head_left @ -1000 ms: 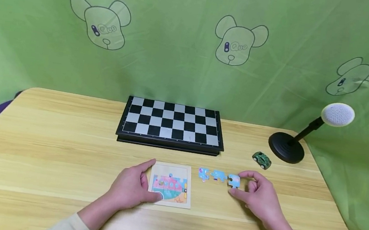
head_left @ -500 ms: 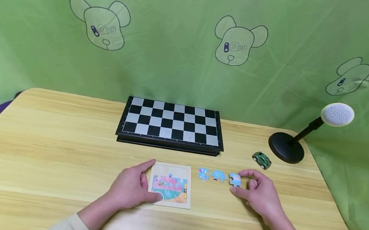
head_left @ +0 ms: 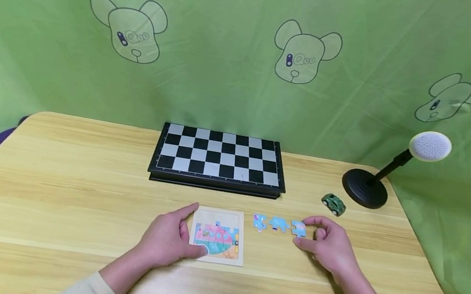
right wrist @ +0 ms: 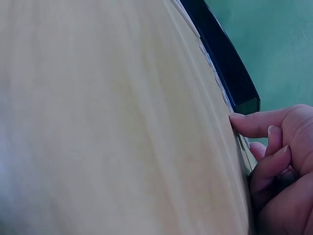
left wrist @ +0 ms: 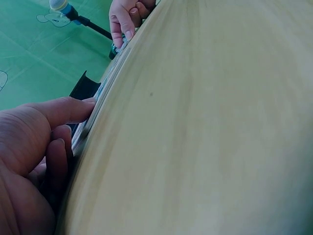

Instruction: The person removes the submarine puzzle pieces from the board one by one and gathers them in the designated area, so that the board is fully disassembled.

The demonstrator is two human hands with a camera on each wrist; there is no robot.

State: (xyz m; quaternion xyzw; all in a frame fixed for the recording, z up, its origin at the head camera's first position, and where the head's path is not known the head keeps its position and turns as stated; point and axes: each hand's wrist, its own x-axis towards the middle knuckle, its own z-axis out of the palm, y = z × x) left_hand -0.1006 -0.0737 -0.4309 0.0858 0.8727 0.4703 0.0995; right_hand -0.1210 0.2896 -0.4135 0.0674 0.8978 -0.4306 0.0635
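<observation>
A square wooden puzzle tray (head_left: 241, 256) lies at the middle front of the table, with a pink and teal picture across its lower part. My left hand (head_left: 168, 238) holds the tray's left side, its index finger at the top corner and its thumb over the lower edge. To the right are three loose blue pieces in a row: a left puzzle piece (head_left: 259, 222), a middle puzzle piece (head_left: 279, 224) and a right puzzle piece (head_left: 298, 228). Between thumb and index finger, my right hand (head_left: 332, 246) grips the right one by its upper and lower edges.
Behind the tray sits a folded chessboard (head_left: 220, 160). A small green toy car (head_left: 333, 204) stands beyond the right hand, and a toy microphone on a black stand (head_left: 365, 188) is at the back right. Green curtain (head_left: 225, 90) hangs behind the table.
My right hand and the right puzzle piece have shifted very slightly, first rightward and then back left. The left hand and tray stay in place.
</observation>
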